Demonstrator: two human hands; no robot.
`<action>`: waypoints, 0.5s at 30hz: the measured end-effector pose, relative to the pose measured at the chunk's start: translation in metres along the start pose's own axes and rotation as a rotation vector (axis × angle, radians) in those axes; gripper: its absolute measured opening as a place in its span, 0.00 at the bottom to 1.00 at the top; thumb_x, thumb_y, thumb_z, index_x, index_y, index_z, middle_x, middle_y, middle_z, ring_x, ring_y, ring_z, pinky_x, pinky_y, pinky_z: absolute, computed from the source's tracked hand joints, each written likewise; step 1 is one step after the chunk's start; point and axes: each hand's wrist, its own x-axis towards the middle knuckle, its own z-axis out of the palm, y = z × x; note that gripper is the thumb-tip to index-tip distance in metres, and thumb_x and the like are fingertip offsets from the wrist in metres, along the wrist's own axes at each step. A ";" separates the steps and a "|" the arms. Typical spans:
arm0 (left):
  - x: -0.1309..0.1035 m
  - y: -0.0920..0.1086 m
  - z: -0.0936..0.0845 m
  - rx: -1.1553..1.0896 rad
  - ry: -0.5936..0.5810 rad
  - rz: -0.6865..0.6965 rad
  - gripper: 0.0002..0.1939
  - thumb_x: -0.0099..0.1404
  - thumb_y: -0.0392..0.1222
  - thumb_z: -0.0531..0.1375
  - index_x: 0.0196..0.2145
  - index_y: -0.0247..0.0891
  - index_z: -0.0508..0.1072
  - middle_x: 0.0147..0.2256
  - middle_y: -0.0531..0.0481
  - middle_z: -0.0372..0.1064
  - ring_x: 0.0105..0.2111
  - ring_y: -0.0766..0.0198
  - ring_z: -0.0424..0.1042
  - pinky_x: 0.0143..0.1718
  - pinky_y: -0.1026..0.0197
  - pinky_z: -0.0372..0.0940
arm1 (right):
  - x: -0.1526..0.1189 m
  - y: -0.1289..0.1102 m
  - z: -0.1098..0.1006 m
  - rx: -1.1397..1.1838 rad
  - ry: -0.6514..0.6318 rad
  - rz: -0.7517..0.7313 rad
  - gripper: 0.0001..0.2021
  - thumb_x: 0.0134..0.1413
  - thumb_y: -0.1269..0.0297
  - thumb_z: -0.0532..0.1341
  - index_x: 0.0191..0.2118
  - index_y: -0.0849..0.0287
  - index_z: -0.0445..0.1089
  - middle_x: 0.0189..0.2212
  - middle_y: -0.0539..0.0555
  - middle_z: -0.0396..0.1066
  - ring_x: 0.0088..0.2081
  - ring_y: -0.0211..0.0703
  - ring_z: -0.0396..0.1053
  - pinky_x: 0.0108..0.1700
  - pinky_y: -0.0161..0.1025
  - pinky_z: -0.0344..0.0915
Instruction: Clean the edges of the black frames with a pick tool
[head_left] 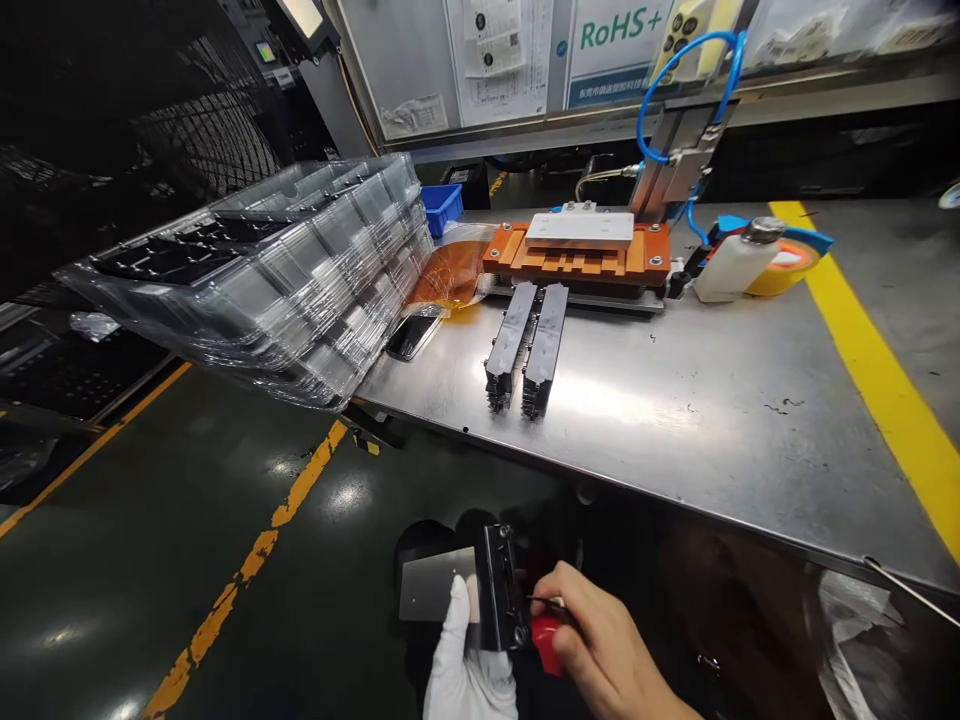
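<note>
Dark green floor point(187, 500) marked with worn yellow lines shows beside and below our metal table point(712, 420), which fills the right side of the view. Below the table's near edge we have both hands, close together. Our left hand point(471, 670), in a white glove, is closed around a black part point(492, 590), its thumb laid along the grey plate point(427, 590) that reaches out from the part's left side. Our right hand point(600, 635), bare, is just beside the part's right edge; its thumb and fingers are bent in, nearly closed, with a thin dark tool point(546, 601) pinched at the fingertips. By those fingertips we see a red piece point(547, 645), though we cannot tell whether the hand grips it too.

On the table, two long grey-topped pieces point(512, 330) lie side by side in front of an orange fixture point(577, 264). To their left we have a phone-like slab point(411, 338) and a stack of clear trays point(322, 290) wrapped in film; right of the fixture, a white bottle point(731, 270).
</note>
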 end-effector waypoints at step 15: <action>-0.002 0.000 -0.004 0.134 0.023 0.123 0.32 0.47 0.16 0.67 0.44 0.48 0.81 0.50 0.55 0.75 0.52 0.58 0.73 0.55 0.69 0.65 | 0.002 0.000 -0.005 -0.382 0.031 -0.036 0.13 0.71 0.54 0.50 0.41 0.49 0.70 0.35 0.51 0.66 0.34 0.45 0.67 0.37 0.43 0.66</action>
